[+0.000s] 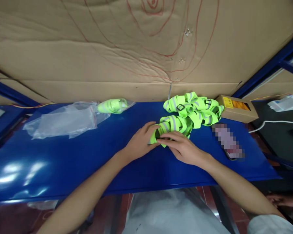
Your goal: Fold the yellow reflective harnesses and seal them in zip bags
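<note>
1. Over the blue table (75, 169), in the head view, our left hand (140, 141) grips a lime strap bundle (172, 123); our right hand (183, 148) touches its near end, though we cannot tell if it pinches. We seem to be coiling; steady tension looks needed.
2. Behind, tangled straps (191, 109) could snag us; clear bags (65, 121) lie left, a box (239, 110) right.

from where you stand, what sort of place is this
Probably a workshop or small-factory workstation: a blue workbench stands against a cardboard backing, with a heap of neon reflective straps and clear plastic bags lying on it.
</note>
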The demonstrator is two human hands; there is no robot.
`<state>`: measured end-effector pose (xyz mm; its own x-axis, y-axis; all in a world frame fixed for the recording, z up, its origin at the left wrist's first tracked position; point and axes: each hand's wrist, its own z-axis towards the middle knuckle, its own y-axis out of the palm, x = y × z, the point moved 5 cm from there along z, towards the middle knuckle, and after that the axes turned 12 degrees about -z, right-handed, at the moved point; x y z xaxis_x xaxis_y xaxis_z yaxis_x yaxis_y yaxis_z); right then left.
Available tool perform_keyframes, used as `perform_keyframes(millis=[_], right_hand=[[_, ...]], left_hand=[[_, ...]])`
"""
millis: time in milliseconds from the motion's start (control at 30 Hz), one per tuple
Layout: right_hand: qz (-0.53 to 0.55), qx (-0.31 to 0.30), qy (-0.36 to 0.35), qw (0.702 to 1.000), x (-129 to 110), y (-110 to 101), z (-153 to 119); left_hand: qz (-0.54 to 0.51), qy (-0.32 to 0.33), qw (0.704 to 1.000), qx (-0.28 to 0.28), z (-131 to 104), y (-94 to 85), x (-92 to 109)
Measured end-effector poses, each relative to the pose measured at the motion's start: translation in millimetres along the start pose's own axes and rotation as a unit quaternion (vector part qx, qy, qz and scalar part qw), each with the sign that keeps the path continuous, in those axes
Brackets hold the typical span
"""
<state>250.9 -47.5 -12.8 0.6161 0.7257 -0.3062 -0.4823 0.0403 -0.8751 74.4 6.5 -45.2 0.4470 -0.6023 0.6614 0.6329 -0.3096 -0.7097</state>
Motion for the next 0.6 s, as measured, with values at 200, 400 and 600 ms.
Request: perform_keyframes(millis=[200,400,600], right_hand=[[-0.193,0.007,0.118,0.974,21.8,-5.5,-4.6],[-0.221,-0.032,0.184,0.957,40.4,-2.8,-9.2],[-0.15,0.044,0.149,0.976,28.5,-10.4,-5.1]], left_hand=[[-0.028,-0.043,0.998,0.039,2.6,-16.3,-9.3],[-0.45,-0.22,0.833,0.234,2.9,-36.2,-39.5],[-0.627,-0.323,0.652,0.277,0.5,-29.3,-47.7]])
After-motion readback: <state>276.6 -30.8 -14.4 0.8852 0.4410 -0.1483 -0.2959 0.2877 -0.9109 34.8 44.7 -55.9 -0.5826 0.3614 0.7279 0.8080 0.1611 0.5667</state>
